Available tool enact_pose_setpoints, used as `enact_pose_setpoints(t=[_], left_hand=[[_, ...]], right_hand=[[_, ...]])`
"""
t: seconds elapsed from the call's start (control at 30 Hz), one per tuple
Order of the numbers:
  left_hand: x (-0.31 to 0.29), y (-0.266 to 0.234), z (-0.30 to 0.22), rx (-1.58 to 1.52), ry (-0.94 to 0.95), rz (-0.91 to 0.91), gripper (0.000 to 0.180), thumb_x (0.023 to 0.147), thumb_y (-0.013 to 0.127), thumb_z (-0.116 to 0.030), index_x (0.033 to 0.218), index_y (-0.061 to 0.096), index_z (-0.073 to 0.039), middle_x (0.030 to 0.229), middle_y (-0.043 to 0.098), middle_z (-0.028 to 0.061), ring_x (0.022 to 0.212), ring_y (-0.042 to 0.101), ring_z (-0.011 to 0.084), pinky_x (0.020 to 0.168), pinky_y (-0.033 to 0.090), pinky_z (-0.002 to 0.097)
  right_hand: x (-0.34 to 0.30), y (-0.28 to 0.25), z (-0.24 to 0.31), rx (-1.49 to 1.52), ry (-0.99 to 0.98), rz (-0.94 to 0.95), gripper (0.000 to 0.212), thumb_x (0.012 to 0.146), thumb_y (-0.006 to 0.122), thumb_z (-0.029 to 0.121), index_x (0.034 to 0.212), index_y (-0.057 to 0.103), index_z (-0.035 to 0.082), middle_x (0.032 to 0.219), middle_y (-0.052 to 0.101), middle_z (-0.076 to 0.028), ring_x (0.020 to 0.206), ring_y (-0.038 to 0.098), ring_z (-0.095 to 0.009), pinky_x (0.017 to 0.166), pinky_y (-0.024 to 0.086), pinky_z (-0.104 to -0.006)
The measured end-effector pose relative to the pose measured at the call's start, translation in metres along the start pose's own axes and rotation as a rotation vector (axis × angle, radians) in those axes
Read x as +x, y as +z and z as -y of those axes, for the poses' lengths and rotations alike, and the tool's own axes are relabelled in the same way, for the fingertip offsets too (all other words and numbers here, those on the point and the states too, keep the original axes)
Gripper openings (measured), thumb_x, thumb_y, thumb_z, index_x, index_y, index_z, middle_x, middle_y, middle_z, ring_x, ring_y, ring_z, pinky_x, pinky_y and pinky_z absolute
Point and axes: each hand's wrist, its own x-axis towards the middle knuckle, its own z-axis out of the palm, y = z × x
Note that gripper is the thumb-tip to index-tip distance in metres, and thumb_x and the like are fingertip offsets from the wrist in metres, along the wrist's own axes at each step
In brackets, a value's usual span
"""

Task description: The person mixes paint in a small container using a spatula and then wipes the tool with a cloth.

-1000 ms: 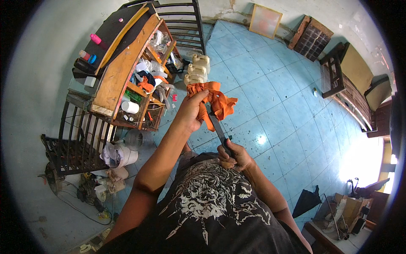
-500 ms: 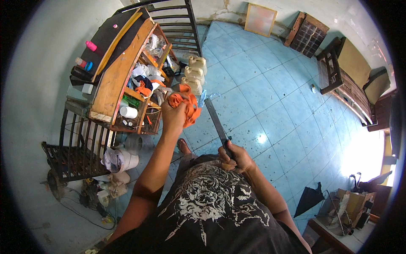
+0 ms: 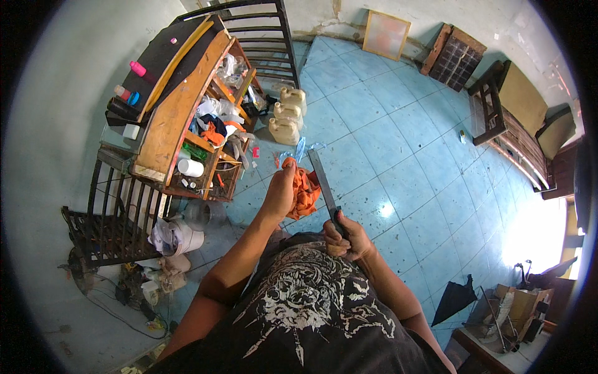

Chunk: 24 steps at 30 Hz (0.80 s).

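My left hand (image 3: 280, 192) is closed around a crumpled orange cloth (image 3: 305, 194), which hangs to the right of the fingers. Its right edge lies close beside the blade of a machete (image 3: 322, 177); whether they touch I cannot tell. The machete has a long, straight grey blade and a black handle. My right hand (image 3: 350, 238) grips that handle in front of my shirt, the blade tilted up and away to the left.
On the left stands a wooden cabinet (image 3: 163, 128) with cluttered open shelves. Several yellowish jugs (image 3: 284, 131) stand on the blue tiled floor (image 3: 398, 140) beside it. A white bucket (image 3: 189, 239) is at lower left, a wooden bench (image 3: 507, 134) at far right, a black folded umbrella (image 3: 453, 299) at lower right.
My left hand has brought the orange cloth rightward and nearer to me, from over by the cabinet to beside the blade. My right hand with the machete has barely moved.
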Motion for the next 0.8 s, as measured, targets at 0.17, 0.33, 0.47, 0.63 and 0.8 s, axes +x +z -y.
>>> enact_pose_setpoints(t=[0.17,0.33,0.47,0.63,0.8], left_hand=[[-0.005,0.015,-0.018,0.180,0.048,0.059,0.024,0.089,0.062,-0.021,0.072,0.053,-0.006,0.058,0.051,-0.0027,0.047,0.045,0.0050,0.043,0.036,0.0224],[-0.003,0.017,-0.015,0.154,0.085,0.030,0.019,0.085,0.065,-0.015,0.073,0.053,-0.006,0.058,0.050,-0.0017,0.042,0.044,0.0052,0.036,0.033,0.0231],[-0.003,0.017,-0.018,0.118,0.079,0.001,0.015,0.085,0.063,-0.013,0.076,0.053,-0.006,0.058,0.050,-0.0012,0.042,0.045,0.0049,0.036,0.034,0.0223],[-0.002,0.012,-0.010,-0.002,0.044,0.028,0.006,0.085,0.060,-0.009,0.086,0.055,-0.005,0.064,0.054,0.0004,0.044,0.048,0.0055,0.038,0.039,0.0209],[-0.010,0.020,0.018,-0.083,0.125,0.064,0.022,0.087,0.055,-0.006,0.109,0.055,-0.004,0.097,0.060,0.0030,0.090,0.062,0.0118,0.076,0.052,0.0287]], right_hand=[[0.000,-0.002,-0.002,-0.024,-0.015,-0.008,0.058,0.096,0.035,0.058,0.067,0.043,0.008,0.047,0.031,0.004,0.038,0.028,-0.008,0.037,0.023,-0.0231],[0.001,0.010,-0.002,-0.173,-0.040,-0.119,0.058,0.098,0.034,0.055,0.068,0.046,0.007,0.048,0.035,0.002,0.039,0.030,-0.009,0.038,0.023,-0.0238],[0.002,0.014,-0.006,-0.346,-0.101,-0.163,0.056,0.100,0.032,0.051,0.069,0.048,0.006,0.049,0.036,0.001,0.040,0.031,-0.010,0.040,0.025,-0.0248],[0.003,0.011,-0.013,-0.416,-0.107,-0.222,0.055,0.100,0.032,0.048,0.069,0.048,0.007,0.049,0.036,0.001,0.040,0.031,-0.011,0.040,0.024,-0.0256],[0.008,0.006,-0.007,-0.351,-0.069,-0.304,0.054,0.099,0.034,0.050,0.073,0.051,0.006,0.047,0.035,0.001,0.039,0.031,-0.011,0.040,0.025,-0.0271]])
